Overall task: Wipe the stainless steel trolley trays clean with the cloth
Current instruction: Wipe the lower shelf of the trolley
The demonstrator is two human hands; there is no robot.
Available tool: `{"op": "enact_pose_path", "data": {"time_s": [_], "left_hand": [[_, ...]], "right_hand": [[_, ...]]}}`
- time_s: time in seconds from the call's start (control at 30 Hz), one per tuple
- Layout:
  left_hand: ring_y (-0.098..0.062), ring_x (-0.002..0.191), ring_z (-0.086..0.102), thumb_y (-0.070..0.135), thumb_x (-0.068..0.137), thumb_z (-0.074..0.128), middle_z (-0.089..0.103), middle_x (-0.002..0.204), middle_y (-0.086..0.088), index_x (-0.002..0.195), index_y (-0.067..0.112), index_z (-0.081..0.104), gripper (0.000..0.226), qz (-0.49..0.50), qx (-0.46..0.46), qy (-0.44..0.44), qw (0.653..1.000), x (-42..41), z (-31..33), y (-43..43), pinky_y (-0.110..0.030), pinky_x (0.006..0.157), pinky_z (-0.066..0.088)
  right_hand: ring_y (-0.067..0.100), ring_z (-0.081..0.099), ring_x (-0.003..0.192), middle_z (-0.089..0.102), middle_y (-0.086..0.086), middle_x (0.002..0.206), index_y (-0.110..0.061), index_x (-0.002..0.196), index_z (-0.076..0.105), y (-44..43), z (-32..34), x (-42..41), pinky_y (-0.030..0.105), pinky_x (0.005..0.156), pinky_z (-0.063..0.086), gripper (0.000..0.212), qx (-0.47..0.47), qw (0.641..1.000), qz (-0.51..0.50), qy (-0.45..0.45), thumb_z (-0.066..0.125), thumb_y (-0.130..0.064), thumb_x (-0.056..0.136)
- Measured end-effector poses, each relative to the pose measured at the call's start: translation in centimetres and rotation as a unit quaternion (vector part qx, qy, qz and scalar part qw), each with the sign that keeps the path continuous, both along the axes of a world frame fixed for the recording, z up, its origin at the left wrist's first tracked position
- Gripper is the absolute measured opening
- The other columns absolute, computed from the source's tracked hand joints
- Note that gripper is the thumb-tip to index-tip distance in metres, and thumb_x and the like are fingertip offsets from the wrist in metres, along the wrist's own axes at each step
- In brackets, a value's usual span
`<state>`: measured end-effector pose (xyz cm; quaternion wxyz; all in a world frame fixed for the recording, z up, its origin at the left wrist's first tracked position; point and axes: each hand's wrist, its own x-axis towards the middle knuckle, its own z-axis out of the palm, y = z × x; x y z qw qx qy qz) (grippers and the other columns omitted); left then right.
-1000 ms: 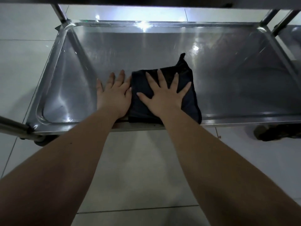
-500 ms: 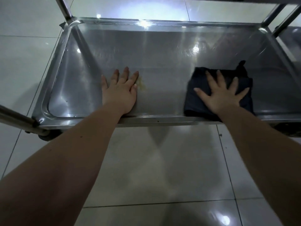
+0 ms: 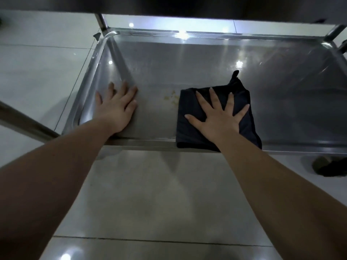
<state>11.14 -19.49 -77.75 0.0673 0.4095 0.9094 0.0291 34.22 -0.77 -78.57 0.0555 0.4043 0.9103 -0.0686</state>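
Observation:
A low stainless steel trolley tray (image 3: 187,59) fills the upper half of the head view. A folded dark cloth (image 3: 244,117) lies on its front middle, draped over the front rim. My right hand (image 3: 216,117) presses flat on the cloth with fingers spread. My left hand (image 3: 117,107) rests flat on the bare tray near its left end, fingers straight. A small yellowish stain (image 3: 171,97) shows on the tray between my hands, just left of the cloth.
The trolley's upper shelf (image 3: 169,4) hangs dark over the tray. Upright posts (image 3: 102,21) stand at the back corners, and a rail (image 3: 24,122) runs at the left. A dark caster (image 3: 330,166) sits under the front right. Glossy white floor tiles (image 3: 150,194) surround it.
My right hand slid the cloth right, then back left towards the stain. My left hand stayed flat on the tray, nearer its left end now as the view shifted.

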Motion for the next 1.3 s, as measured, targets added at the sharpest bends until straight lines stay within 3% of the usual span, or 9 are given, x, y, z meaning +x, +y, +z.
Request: {"op": "enact_pose_path", "data": {"time_s": [0.27,0.47,0.57,0.77,0.87,0.97,1.07,1.13,1.3], "left_hand": [[-0.025,0.15,0.002,0.054,0.098,0.011,0.006,0.164,0.007,0.152,0.047,0.008,0.054,0.0,0.026,0.023,0.999,0.4,-1.0,-0.4,-0.056,0.117,-0.005],[-0.023,0.151,0.001,0.052,0.101,0.016,0.005,0.164,0.009,0.152,0.047,0.009,0.052,0.0,0.044,0.02,0.999,0.2,-0.9,-0.9,-0.055,0.118,-0.007],[-0.022,0.151,0.001,0.052,0.101,0.017,0.005,0.164,0.009,0.152,0.048,0.009,0.052,0.005,0.046,0.02,0.999,0.1,-0.7,-0.9,-0.055,0.118,-0.006],[-0.021,0.151,0.001,0.051,0.101,0.018,0.006,0.164,0.009,0.152,0.048,0.009,0.052,0.013,0.051,0.018,0.998,0.2,-0.6,-0.9,-0.053,0.119,-0.006],[-0.02,0.151,0.001,0.051,0.101,0.018,0.006,0.164,0.01,0.152,0.048,0.01,0.051,0.015,0.051,0.014,0.998,0.2,-0.4,-0.9,-0.052,0.119,-0.006],[-0.02,0.151,0.001,0.051,0.101,0.017,0.006,0.164,0.01,0.152,0.048,0.01,0.052,0.015,0.051,0.015,0.998,0.3,-0.4,-0.9,-0.053,0.119,-0.006],[-0.021,0.151,0.002,0.05,0.101,0.017,0.006,0.164,0.009,0.152,0.047,0.01,0.052,0.015,0.046,0.022,0.999,0.4,-0.4,-0.8,-0.054,0.118,-0.005],[-0.021,0.151,0.001,0.048,0.102,0.018,0.006,0.164,0.009,0.152,0.047,0.01,0.051,0.015,0.043,0.021,0.999,0.5,-0.4,-0.7,-0.054,0.118,-0.005],[-0.02,0.151,0.002,0.044,0.101,0.02,0.005,0.164,0.007,0.155,0.036,0.013,0.055,0.021,0.049,0.027,0.998,0.2,-0.7,-1.0,-0.05,0.12,-0.003]], "right_hand": [[0.038,-0.018,0.146,-0.012,-0.018,0.162,-0.065,0.138,-0.019,0.6,0.3,-0.8,0.075,0.1,-0.018,0.085,0.009,1.0,-0.012,-0.008,-0.003,-0.099,0.062],[0.044,-0.021,0.144,-0.018,-0.011,0.162,-0.058,0.145,-0.014,2.6,1.7,-10.7,0.08,0.098,-0.013,0.082,-0.055,0.997,-0.041,-0.03,0.01,-0.092,0.074],[0.043,-0.022,0.144,-0.017,-0.011,0.162,-0.056,0.146,-0.013,1.5,2.0,-12.1,0.08,0.099,-0.014,0.081,-0.052,0.998,-0.012,-0.02,0.011,-0.09,0.077],[0.034,-0.013,0.148,-0.008,-0.021,0.162,-0.065,0.14,-0.01,-2.7,0.5,-4.6,0.074,0.104,-0.014,0.073,-0.004,0.993,0.119,0.011,0.008,-0.091,0.075],[0.032,-0.009,0.149,-0.005,-0.021,0.162,-0.065,0.143,-0.003,2.1,1.1,-0.9,0.075,0.106,-0.008,0.073,-0.009,1.0,0.011,0.003,0.017,-0.089,0.077],[0.033,-0.009,0.149,-0.004,-0.019,0.163,-0.065,0.142,-0.004,5.3,1.6,2.5,0.076,0.106,-0.007,0.078,-0.021,0.993,-0.116,-0.009,0.009,-0.094,0.071],[0.039,-0.01,0.148,-0.006,-0.017,0.163,-0.061,0.145,-0.006,3.7,1.3,1.4,0.077,0.105,-0.006,0.083,-0.005,0.988,-0.156,-0.014,0.004,-0.094,0.07],[0.042,-0.011,0.147,-0.008,-0.015,0.163,-0.057,0.147,-0.005,1.5,1.2,-2.5,0.079,0.103,-0.007,0.082,0.006,0.991,-0.13,0.0,0.008,-0.091,0.074],[0.043,-0.017,0.146,-0.011,-0.012,0.163,-0.055,0.148,-0.006,-5.4,0.6,-14.2,0.078,0.096,-0.018,0.076,0.005,0.998,0.06,0.005,0.013,-0.085,0.081]]}}
